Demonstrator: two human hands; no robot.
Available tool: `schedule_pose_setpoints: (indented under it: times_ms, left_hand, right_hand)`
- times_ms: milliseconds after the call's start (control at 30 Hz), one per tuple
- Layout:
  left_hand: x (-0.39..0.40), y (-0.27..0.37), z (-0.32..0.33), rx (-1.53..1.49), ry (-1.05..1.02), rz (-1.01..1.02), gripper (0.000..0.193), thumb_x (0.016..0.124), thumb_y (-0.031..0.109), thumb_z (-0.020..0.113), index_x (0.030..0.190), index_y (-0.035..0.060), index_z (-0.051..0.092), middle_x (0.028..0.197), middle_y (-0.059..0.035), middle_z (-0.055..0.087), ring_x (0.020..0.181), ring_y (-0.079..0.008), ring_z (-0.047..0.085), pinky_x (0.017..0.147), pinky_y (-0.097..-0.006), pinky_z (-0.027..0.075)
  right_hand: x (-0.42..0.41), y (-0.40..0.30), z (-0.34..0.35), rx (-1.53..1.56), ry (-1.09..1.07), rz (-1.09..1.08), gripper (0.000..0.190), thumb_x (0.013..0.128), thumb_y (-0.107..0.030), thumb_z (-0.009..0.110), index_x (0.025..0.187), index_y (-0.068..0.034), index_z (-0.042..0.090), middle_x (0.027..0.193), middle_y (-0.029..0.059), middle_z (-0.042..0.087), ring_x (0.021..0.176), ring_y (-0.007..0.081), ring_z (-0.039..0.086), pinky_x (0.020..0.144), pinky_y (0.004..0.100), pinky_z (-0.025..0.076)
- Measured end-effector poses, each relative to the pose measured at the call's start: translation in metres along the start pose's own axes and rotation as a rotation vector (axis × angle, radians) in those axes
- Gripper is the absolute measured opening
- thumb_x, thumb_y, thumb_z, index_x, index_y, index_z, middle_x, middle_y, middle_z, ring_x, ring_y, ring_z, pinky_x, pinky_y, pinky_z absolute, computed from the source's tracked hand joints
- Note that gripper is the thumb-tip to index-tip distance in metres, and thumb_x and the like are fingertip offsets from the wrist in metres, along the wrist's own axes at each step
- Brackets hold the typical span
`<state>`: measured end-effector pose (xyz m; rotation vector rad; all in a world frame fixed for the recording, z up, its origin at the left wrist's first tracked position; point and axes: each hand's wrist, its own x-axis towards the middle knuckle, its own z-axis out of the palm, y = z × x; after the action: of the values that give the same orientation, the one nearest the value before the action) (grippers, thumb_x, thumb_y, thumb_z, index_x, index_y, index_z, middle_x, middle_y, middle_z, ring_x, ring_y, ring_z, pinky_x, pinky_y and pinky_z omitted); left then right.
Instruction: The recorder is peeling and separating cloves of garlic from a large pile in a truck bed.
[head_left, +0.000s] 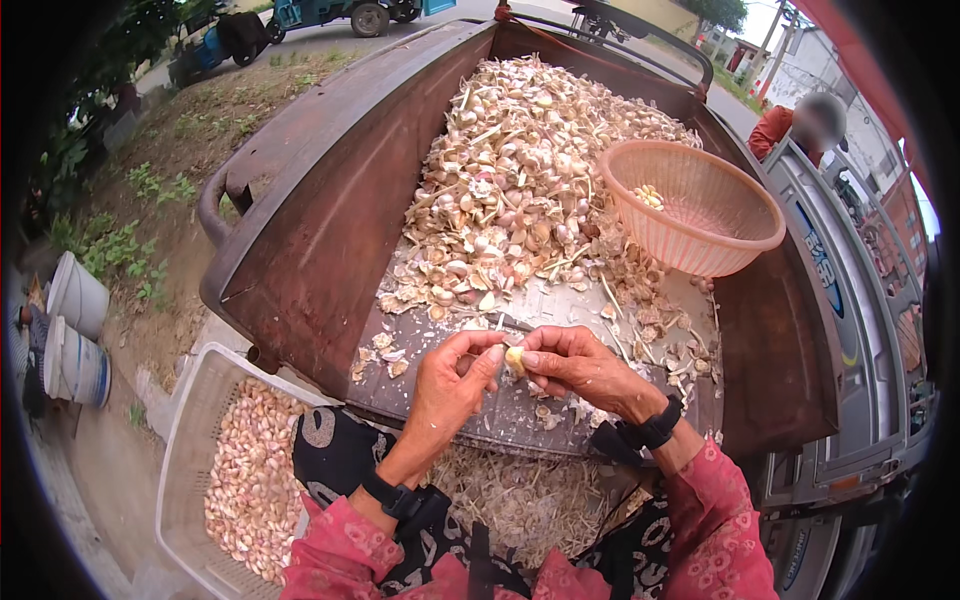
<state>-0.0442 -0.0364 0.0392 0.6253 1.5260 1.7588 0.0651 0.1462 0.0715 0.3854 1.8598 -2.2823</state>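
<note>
A yellowish garlic clove (514, 361) is pinched between the thumb and fingers of my right hand (581, 367), above the near end of a rusty metal cart bed (465, 405). Close against its left side are the thumb and forefinger of my left hand (456, 386); whether they grip a bit of its skin is too small to tell. Beyond both hands rises a large heap of garlic cloves (517, 172) mixed with dry skins and stalks. An orange plastic basket (697, 240) rests on the heap's right side, with a few peeled cloves (648, 197) inside.
Left of my lap stands a white plastic crate (176, 450) of unpeeled cloves (251, 480). Dry garlic scraps (517, 502) lie below the cart's near edge. High metal walls (360, 165) flank the bed. A grey vehicle (817, 300) and a person (772, 131) are to the right, white buckets (79, 367) far left.
</note>
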Motion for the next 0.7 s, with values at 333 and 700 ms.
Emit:
schedule_pose_setpoints:
  times_ms: [333,700]
  left_hand:
    - [0.008,-0.016,-0.014,-0.659,0.063,-0.216,0.026,0.104,0.026,0.054,0.113,0.0024,0.057,0.095,-0.0089,0.066,0.079,-0.0147,0.066,0.060,-0.0251,0.054]
    - [0.006,-0.012,-0.018,-0.559,0.132,-0.174,0.020,0.103,0.027,0.056,0.109,0.0077,0.057,0.082,-0.0032,0.063,0.066,-0.0103,0.060,0.049,-0.0207,0.043]
  right_hand:
    - [0.072,-0.013,-0.019,-0.984,0.287,-0.496,0.019,0.095,-0.013,0.064,0.108,0.001,0.066,0.081,0.0112,0.065,0.065,0.0218,0.058,0.059,0.0355,0.046]
    - [0.066,-0.004,-0.022,-0.379,0.061,-0.111,0.019,0.101,-0.023,0.060,0.106,-0.004,0.060,0.087,-0.0009,0.057,0.073,0.0073,0.054,0.059,0.0243,0.043]
